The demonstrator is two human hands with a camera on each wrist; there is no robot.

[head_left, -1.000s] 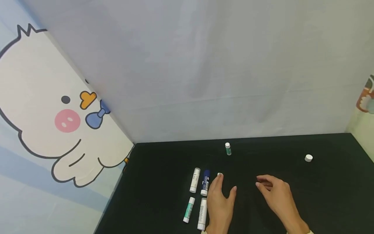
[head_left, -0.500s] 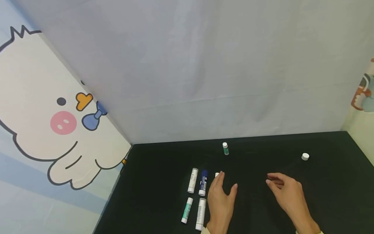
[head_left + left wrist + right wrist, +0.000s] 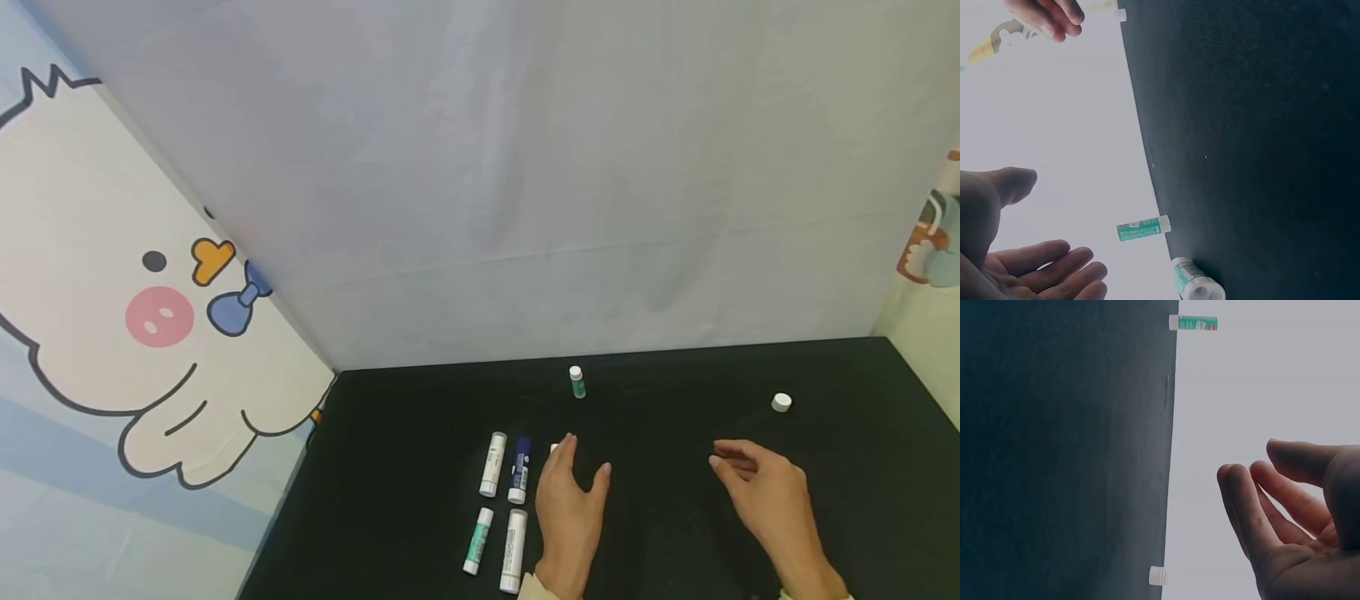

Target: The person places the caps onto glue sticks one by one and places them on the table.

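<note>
My left hand (image 3: pixel 572 521) is held over the table with fingers straight and thumb spread, holding nothing. Partly hidden behind its fingertips is a glue stick, its white end (image 3: pixel 554 448) showing; the left wrist view shows a green-and-white glue stick (image 3: pixel 1192 280) near the fingers. My right hand (image 3: pixel 772 500) hovers farther right with loosely bent fingers and nothing in them. Beyond both hands, a small green glue stick (image 3: pixel 577 382) with a white top stands upright. A white cap (image 3: pixel 782 403) sits at the back right, nearest the right hand.
Left of the left hand lie a white glue stick (image 3: pixel 492 464), a blue one (image 3: pixel 520 469), a green-and-white one (image 3: pixel 477 542) and a larger white one (image 3: pixel 513 550). The black table (image 3: pixel 652 533) meets a pale curtain (image 3: pixel 600 208) at its back edge.
My right hand has moved to the right, away from the left hand. The left hand has barely shifted. The view has turned slightly; the glue sticks and cap have stayed in place.
</note>
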